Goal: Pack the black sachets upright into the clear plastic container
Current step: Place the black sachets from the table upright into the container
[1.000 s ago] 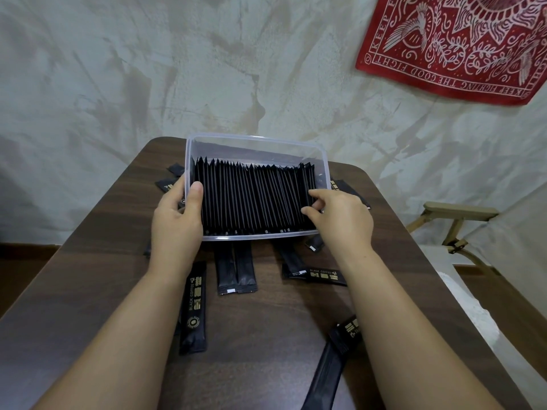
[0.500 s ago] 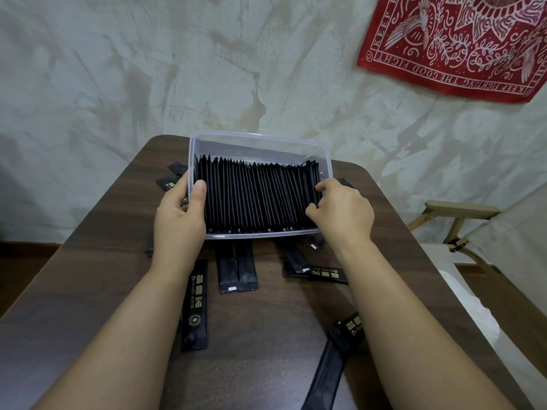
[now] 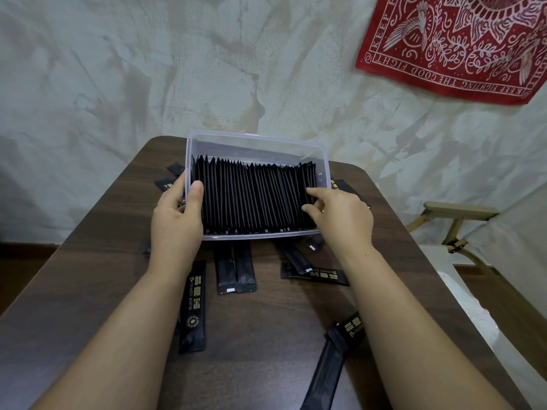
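**Row being squared up, loose sachets yet to be packed**

At the left, the clear plastic container (image 3: 257,137) is steadied by the left hand (image 3: 177,223). The hand is curled round the container's left end wall, with the thumb laid over the rim and the fingers outside. Inside, a row of black sachets (image 3: 254,196) is stood upright from the left wall almost to the right, and a strip along the far wall is left bare. At the row's right end the right hand (image 3: 340,220) is laid with its fingertips (image 3: 310,191) on the last sachets' edges, fingers loosely bent. Whether a sachet is pinched or merely pressed cannot be told.

The step in hand is judged to be the compacting of the row. Loose sachets (image 3: 235,269) are scattered on the table (image 3: 88,291) in front of and beside the container, so the task is judged well advanced but unfinished. Next, one of these would have to be picked up, turned on end and slipped in at the right end.

Against the picture of half a second ago, the left hand's hold is unchanged. The right hand's fingers are now stretched further left onto the row rather than bunched at the container's right rim.
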The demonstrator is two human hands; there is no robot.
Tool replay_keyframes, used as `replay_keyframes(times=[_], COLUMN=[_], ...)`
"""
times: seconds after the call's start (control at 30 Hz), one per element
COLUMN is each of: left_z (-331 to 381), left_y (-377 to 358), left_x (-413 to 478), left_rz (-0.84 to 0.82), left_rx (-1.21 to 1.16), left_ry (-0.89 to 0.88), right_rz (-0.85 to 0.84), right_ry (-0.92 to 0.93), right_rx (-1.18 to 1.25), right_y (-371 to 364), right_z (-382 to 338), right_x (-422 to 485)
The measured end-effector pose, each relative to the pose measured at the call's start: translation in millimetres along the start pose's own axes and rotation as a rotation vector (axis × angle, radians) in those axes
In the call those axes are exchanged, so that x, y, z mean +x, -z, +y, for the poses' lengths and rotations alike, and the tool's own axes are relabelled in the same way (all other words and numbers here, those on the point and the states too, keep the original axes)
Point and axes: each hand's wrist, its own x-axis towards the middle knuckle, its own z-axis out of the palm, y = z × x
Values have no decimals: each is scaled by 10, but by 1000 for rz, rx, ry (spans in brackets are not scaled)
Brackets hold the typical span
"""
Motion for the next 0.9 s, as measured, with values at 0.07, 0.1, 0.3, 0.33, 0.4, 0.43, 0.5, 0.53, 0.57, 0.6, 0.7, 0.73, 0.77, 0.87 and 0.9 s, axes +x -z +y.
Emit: replay_keyframes(times=[0.07, 0.1, 0.3, 0.33, 0.4, 0.43, 0.5, 0.53, 0.57, 0.6, 0.7, 0.73, 0.77, 0.87, 0.9], left_z=[-8, -12, 0, 5, 13, 13, 14, 14, 8, 11, 15, 17, 13, 13, 14], left_y=[2, 1, -11, -13, -13, -14, -4, 0, 0, -2, -12, -14, -16, -16, -15], left_x=[-2, 1, 2, 1, 0, 1, -1, -2, 2, 2, -8, -13, -18, -23, -17], left_rz=[-3, 0, 11, 14, 21, 23, 21, 17, 14, 12, 16, 15, 14, 8, 10], left_rx=[-1, -4, -29, -32, -29, -26, -23, -26, -28, -29, -34, -31, -25, -21, -26], left_ry=[-12, -14, -5, -3, -4, -8, -22, -27, -28, -29, -49, -69, -92, -126, -127], right_rz=[-26, -38, 4, 5, 35, 69, 134, 140, 125, 97, -6, -47, -81, -69, -38], right_ry=[40, 56, 24, 37, 51, 45, 13, -5, -23, -43, -77, -71, -64, -55, -42], right_rx=[-27, -41, 18, 2, 9, 31, 63, 64, 68, 79, 88, 77, 72, 92, 97], right_y=[-10, -18, -34, -39, -39, -26, 27, 62, 94, 125, 166, 161, 151, 126, 115], right_z=[-8, -10, 26, 27, 29, 36, 56, 70, 86, 102, 119, 113, 105, 72, 63], right_x=[3, 4, 0, -6, -16, -18, -5, 9, 30, 58, 125, 132, 125, 49, 21])
